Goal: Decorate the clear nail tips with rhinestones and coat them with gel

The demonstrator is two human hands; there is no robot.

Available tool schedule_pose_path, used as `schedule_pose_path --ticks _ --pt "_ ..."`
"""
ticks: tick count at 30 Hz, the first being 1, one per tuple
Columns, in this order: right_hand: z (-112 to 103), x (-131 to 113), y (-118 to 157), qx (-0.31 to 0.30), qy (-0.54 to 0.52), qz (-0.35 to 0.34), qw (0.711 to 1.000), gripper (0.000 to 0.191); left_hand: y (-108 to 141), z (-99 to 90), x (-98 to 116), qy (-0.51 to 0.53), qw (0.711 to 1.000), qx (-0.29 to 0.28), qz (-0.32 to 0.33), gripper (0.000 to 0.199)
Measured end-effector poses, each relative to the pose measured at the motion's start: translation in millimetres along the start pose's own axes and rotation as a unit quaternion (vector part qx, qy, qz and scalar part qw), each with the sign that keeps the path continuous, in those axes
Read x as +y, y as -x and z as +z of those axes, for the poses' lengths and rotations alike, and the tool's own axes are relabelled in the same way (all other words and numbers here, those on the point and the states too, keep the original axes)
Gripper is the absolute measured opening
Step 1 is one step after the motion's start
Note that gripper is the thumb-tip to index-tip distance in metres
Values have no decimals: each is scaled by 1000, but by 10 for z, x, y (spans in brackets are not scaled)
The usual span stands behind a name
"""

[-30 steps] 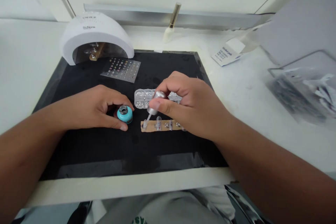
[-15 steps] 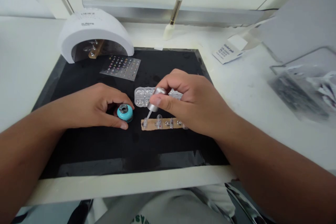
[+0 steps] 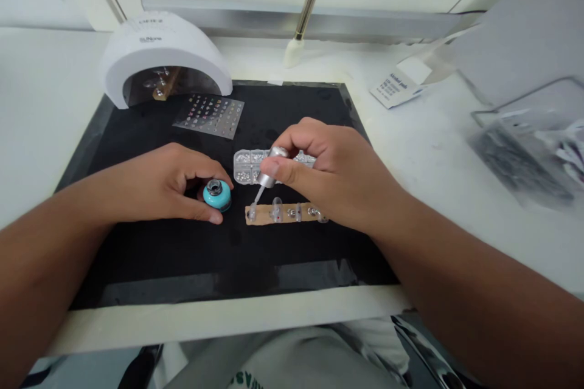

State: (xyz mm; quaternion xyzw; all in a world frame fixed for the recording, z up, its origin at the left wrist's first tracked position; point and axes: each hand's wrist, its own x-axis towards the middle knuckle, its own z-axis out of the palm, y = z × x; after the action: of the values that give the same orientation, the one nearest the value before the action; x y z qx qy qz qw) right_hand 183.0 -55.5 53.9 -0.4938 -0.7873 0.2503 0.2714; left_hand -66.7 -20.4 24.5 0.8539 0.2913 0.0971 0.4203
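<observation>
My left hand [image 3: 155, 185] curls around a turquoise bottle [image 3: 216, 196] standing uncapped on the black mat [image 3: 182, 261], its dark neck open. My right hand [image 3: 331, 176] pinches a silver bottle cap with a thin brush [image 3: 269, 171] between thumb and fingers. The brush tip sits just above the leftmost clear nail tip on a tan strip [image 3: 283, 214]. Several clear nail tips stand along that strip, the right end partly behind my right hand. Behind the brush lies a clear compartment case of rhinestones [image 3: 246, 165], partly hidden by my right hand.
A white UV nail lamp [image 3: 159, 42] stands at the mat's far left, with a sheet of nail decorations [image 3: 210, 115] in front of it. A gold-handled brush [image 3: 298, 27], an alcohol pad packet [image 3: 395, 90] and a clear plastic container [image 3: 524, 158] lie beyond.
The brush tip has lifted slightly from the leftmost nail tip. The whole scene sits a little higher in the view. My left hand still holds the bottle in place.
</observation>
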Motion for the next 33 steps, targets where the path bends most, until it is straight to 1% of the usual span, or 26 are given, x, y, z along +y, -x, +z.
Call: schedule_pose_path --ticks 4,9,13,20,27,31,33 --pt "-14 -26 12 -6 -11 13 1000 34 7 4 -19 -4 1000 -4 -4 21" --pt "-6 -41 28 -20 -24 14 999 37 13 7 -28 -8 1000 3 7 21" --pt "2 -22 27 -14 -10 16 1000 36 14 6 -31 -8 1000 -3 2 21" --pt "6 -18 3 -4 -4 22 1000 39 37 5 -70 -4 1000 -11 -10 27" --pt "13 -23 -7 2 -2 29 1000 27 14 13 -52 -7 1000 -10 -21 27" --pt "-3 -48 12 0 -29 33 999 26 16 9 -47 -3 1000 -14 -18 27" --pt "-5 -69 29 -3 -39 35 999 28 16 8 -40 -4 1000 -12 -13 26"
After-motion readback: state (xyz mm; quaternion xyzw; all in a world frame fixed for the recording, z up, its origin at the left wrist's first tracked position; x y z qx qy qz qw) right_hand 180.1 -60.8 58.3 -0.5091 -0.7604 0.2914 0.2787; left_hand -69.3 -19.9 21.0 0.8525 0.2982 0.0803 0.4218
